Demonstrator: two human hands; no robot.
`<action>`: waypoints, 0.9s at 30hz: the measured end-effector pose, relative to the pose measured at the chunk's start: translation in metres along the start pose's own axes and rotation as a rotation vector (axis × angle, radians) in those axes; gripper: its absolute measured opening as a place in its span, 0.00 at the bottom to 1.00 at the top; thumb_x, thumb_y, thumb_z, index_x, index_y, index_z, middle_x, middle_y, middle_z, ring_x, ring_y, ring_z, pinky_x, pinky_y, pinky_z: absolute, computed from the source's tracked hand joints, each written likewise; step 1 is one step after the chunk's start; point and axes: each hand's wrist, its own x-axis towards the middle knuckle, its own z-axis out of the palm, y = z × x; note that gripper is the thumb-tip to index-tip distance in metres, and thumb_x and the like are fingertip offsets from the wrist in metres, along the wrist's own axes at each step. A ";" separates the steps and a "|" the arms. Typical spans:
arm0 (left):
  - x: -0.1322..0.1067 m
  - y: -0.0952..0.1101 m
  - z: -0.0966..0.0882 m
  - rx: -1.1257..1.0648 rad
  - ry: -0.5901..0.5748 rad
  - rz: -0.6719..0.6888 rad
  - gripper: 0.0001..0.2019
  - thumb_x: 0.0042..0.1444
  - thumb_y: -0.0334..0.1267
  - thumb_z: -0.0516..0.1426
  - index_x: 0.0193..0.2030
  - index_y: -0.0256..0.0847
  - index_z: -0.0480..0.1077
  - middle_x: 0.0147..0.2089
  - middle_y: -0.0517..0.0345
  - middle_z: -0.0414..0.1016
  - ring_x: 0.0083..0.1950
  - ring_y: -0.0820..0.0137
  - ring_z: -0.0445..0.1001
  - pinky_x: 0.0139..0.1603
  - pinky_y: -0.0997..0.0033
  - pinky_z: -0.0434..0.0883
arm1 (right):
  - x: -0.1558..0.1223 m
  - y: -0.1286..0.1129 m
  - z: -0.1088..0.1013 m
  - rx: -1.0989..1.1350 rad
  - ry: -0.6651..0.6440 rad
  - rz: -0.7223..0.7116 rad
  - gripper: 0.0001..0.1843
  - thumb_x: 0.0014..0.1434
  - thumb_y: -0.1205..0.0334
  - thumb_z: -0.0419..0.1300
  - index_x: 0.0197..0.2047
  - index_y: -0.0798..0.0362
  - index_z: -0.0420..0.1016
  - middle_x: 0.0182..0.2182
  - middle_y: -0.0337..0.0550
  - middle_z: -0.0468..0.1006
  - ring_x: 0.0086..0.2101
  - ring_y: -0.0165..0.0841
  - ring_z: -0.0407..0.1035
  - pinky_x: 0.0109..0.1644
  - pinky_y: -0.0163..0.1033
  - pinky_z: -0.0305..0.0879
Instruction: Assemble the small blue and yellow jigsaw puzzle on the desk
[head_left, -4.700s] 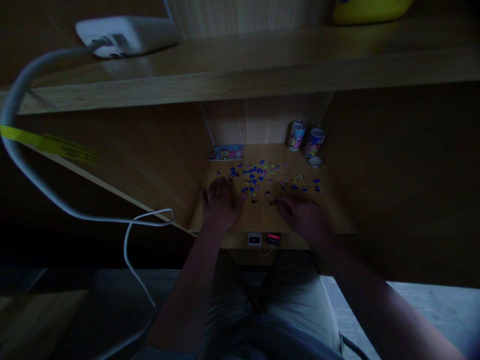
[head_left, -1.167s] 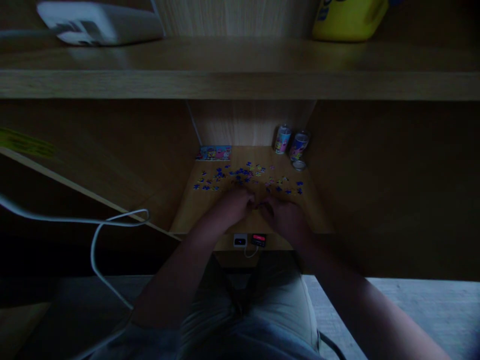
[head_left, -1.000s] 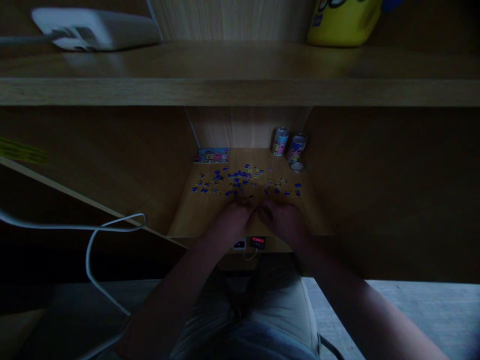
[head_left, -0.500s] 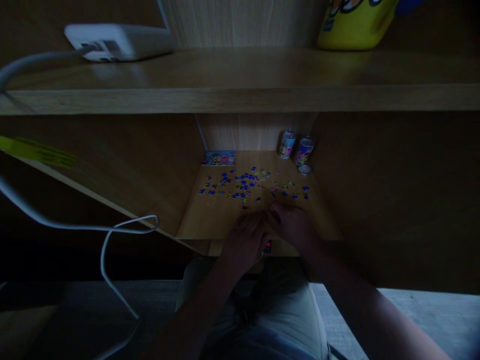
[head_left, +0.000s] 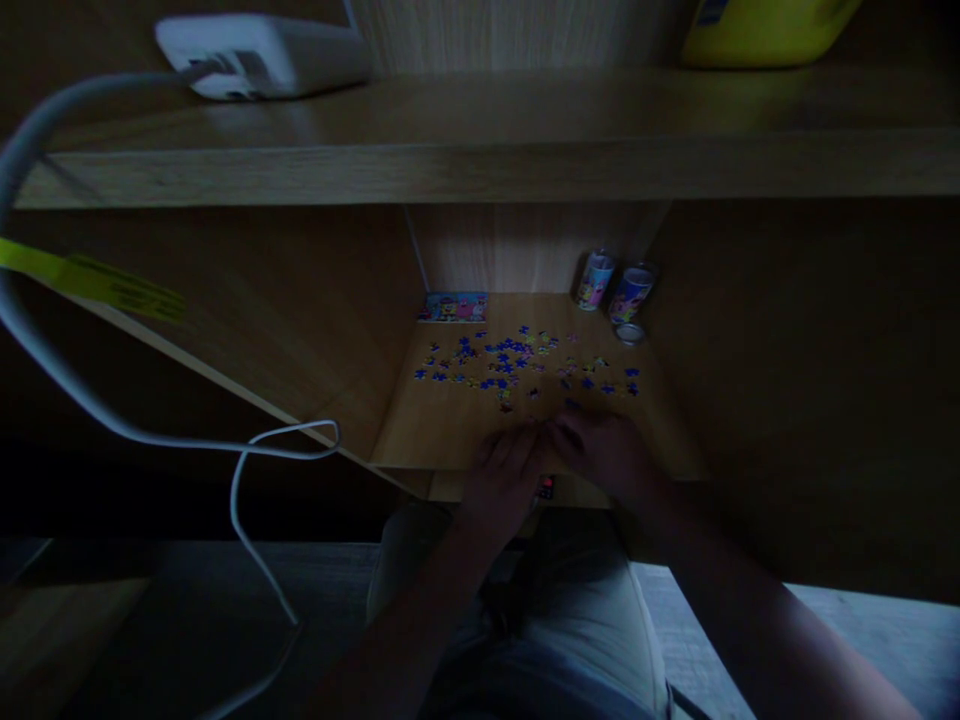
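Observation:
Many small jigsaw pieces lie scattered over the lower wooden board, mostly blue, some yellow and pink. My left hand is at the front of the board, fingers curled and tips meeting those of my right hand. My right hand comes in from the right, thumb and fingers pinched together. What sits between the fingertips is too dark and small to make out. A blue jigsaw piece lies just beyond my right fingers. A small printed picture card lies at the back left of the board.
Two printed cans stand at the back right beside a round metal lid. Overhead, a wooden shelf carries a white power strip and a yellow container. A white cable hangs at left.
The head view has shifted, so the whole scene sits slightly further right and higher. My hands stay together at the front of the board with little change.

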 end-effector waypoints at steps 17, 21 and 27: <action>-0.003 0.007 0.006 -0.032 0.020 -0.075 0.26 0.73 0.36 0.59 0.76 0.43 0.70 0.74 0.48 0.76 0.67 0.54 0.78 0.70 0.48 0.73 | 0.000 -0.004 0.001 -0.025 0.028 0.042 0.28 0.81 0.46 0.44 0.45 0.51 0.82 0.35 0.47 0.87 0.28 0.34 0.75 0.33 0.41 0.50; -0.009 0.008 0.012 -0.014 0.027 -0.076 0.28 0.75 0.38 0.57 0.80 0.44 0.66 0.76 0.49 0.73 0.71 0.56 0.76 0.72 0.50 0.71 | 0.000 -0.006 -0.002 -0.036 0.017 0.057 0.28 0.81 0.47 0.45 0.45 0.51 0.82 0.35 0.47 0.87 0.28 0.34 0.74 0.33 0.41 0.49; -0.016 0.010 0.020 -0.026 0.110 -0.068 0.29 0.77 0.39 0.55 0.81 0.40 0.62 0.78 0.49 0.71 0.77 0.60 0.71 0.74 0.53 0.68 | 0.001 -0.006 0.000 -0.039 0.009 0.062 0.26 0.80 0.47 0.46 0.45 0.50 0.82 0.34 0.46 0.86 0.28 0.33 0.73 0.33 0.41 0.48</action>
